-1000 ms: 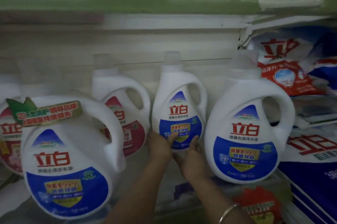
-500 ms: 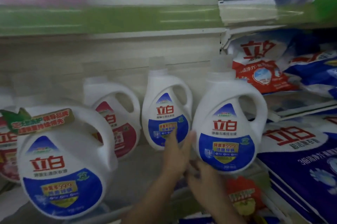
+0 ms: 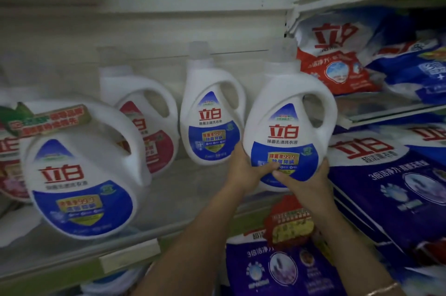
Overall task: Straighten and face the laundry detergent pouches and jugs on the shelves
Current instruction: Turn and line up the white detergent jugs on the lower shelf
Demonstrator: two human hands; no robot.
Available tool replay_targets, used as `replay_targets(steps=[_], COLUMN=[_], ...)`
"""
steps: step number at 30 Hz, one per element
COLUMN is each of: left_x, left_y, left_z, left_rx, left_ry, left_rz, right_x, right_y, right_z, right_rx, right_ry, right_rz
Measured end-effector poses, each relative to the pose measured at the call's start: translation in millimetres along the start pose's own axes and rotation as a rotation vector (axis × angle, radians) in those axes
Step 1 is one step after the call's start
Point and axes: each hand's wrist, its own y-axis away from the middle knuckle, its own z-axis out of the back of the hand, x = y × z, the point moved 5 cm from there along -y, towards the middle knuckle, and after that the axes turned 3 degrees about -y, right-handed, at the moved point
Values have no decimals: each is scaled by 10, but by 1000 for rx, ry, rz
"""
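Step in hand: facing the blue-label jug at the right end of the jug shelf. Both hands are on its lower body. Left hand: grip wrapped round the lower-left side, thumb across the front label. Right hand: grip cupping the base at lower right, thumb on the label. Both closed on the jug; neither on the handle. The jug leans slightly and its base is hidden behind the hands, so whether it sits on the shelf or is lifted can't be told.

Recommended: keep both hands low, turn the jug by its base till the label is square to the aisle, set it upright, then draw it level w/ the shelf front. Judged heavy if full, so slide rather than lift. Mind the pouches just beside it on the right.

Count, largest first:
- Big blue-label jug, front left, tilted: 1.
- Jug in hand: 1.
- Small blue-label jug, at the back: 1.
- Red-label jug, behind the big one, part hidden: 1. More red at the far left edge; too blurred to tell.
- Blue pouches, right bay and below: at least 3, overlapping; exact no. unclear.
- Red-and-white pouch: 1.
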Motion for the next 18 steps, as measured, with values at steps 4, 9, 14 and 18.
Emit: replay_targets(steps=[4, 9, 14, 18], left_x=[59, 185, 267, 249], left_y=[11, 141, 229, 203], left_z=[69, 476, 921, 1025], left_rx=[-24, -113, -160, -177], left_ry=[39, 47, 1, -21], left_rz=[19, 7, 7, -9], right_x=[18, 5, 60, 87], right_y=[14, 39, 26, 7], right_z=[-4, -298, -754, -959], right_rx=[24, 164, 194, 177], right_ry=[28, 81, 227, 285], right_rz=[41, 78, 38, 44])
